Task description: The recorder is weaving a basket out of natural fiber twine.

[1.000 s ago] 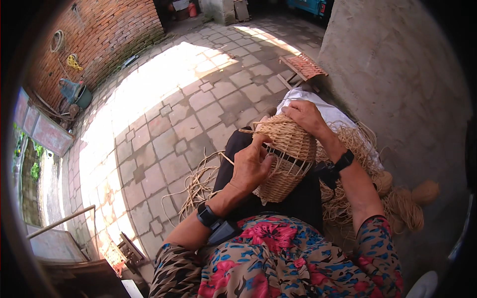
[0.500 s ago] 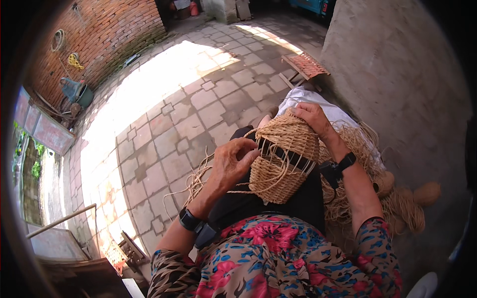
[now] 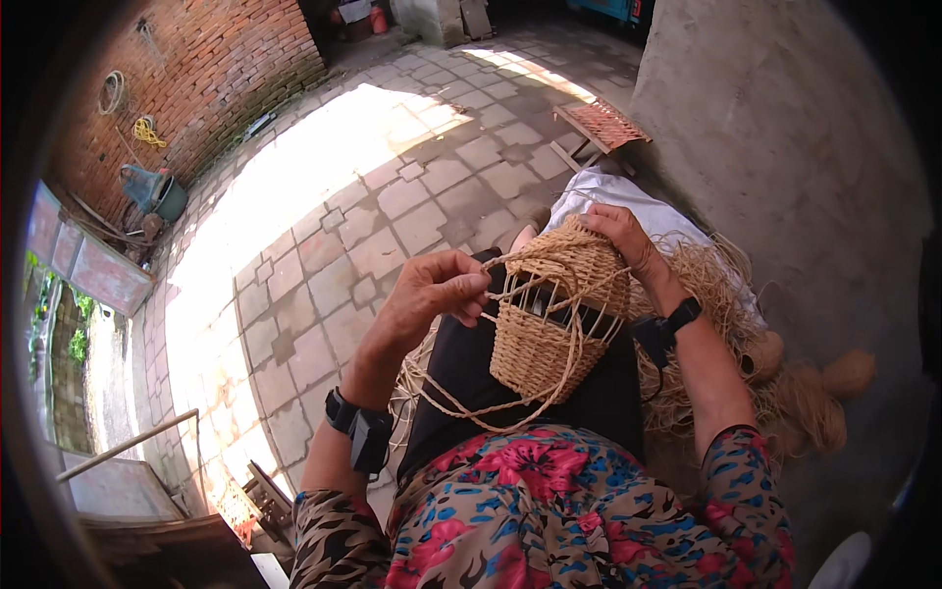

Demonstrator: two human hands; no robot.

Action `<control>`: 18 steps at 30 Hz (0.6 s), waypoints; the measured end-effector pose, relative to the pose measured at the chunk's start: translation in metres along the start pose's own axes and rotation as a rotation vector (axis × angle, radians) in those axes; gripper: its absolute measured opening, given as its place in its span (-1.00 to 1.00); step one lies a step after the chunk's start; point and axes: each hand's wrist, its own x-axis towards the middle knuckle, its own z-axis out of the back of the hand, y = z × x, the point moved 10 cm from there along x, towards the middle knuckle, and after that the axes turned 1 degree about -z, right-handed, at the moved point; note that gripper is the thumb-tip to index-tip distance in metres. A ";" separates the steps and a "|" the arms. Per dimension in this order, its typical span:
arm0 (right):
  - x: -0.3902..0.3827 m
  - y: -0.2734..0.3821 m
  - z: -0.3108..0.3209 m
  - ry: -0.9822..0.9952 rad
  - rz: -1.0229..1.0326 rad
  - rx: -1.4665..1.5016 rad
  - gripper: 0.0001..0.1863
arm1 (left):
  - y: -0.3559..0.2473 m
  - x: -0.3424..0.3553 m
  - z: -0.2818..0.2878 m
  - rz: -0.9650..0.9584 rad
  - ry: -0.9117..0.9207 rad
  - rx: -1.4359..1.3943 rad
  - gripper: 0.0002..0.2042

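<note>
Though half-hidden, left hand (image 3: 434, 287) seemingly pinched on cord (image 3: 498, 260), right hand (image 3: 628, 240) curled over basket (image 3: 535, 350).

Basket (image 3: 528, 351): straw tan throughout, with tight horizontal weave rows above and below a band of bare, paler vertical stakes. Cord (image 3: 500, 429): the same tan, with a twisted pattern. Trousers (image 3: 451, 358): plain black. Shirt (image 3: 535, 466): tan ground, black and blue camouflage-like blotches, large pink-red flowers. Wrist straps (image 3: 684, 314): black. Right side: sack (image 3: 623, 196), white; loose strands (image 3: 692, 270), pale straw. Far right: slatted panel (image 3: 606, 125), orange-red; plastered wall (image 3: 775, 108), grey-brown. Far left: brick wall (image 3: 216, 59), orange-red in pale-jointed courses; rope (image 3: 149, 133), yellow; bucket (image 3: 172, 199), dark green. Paving (image 3: 383, 255): grey-pink, interlocking cross-and-square pattern, bleached white in sunlit areas.
</note>
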 end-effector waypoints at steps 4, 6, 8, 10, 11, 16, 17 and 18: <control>0.001 -0.008 -0.001 -0.006 -0.139 0.096 -0.67 | 0.029 0.020 -0.029 -0.141 0.013 0.500 -0.87; -0.003 -0.016 -0.002 0.000 -0.243 0.169 -0.67 | 0.019 0.017 -0.044 -0.312 -0.104 0.720 -0.87; -0.004 -0.010 -0.003 -0.004 -0.203 0.164 -0.67 | 0.009 0.013 -0.057 -0.541 -0.204 0.941 -0.85; -0.006 -0.003 -0.001 -0.011 -0.168 0.161 -0.67 | 0.002 0.013 -0.064 -0.630 -0.255 0.947 -0.80; -0.005 0.004 -0.003 0.035 -0.119 0.092 -0.70 | 0.008 0.017 -0.063 -0.604 -0.251 0.992 -0.76; 0.021 -0.006 0.001 0.083 -0.203 -0.022 -0.66 | 0.007 0.019 -0.084 -0.589 -0.206 1.121 -0.75; 0.028 -0.014 -0.001 0.085 -0.221 -0.190 -0.66 | 0.005 0.019 -0.088 -0.593 -0.212 1.073 -0.75; 0.034 -0.021 -0.010 0.101 -0.236 -0.351 -0.66 | 0.004 0.016 -0.085 -0.586 -0.229 1.033 -0.76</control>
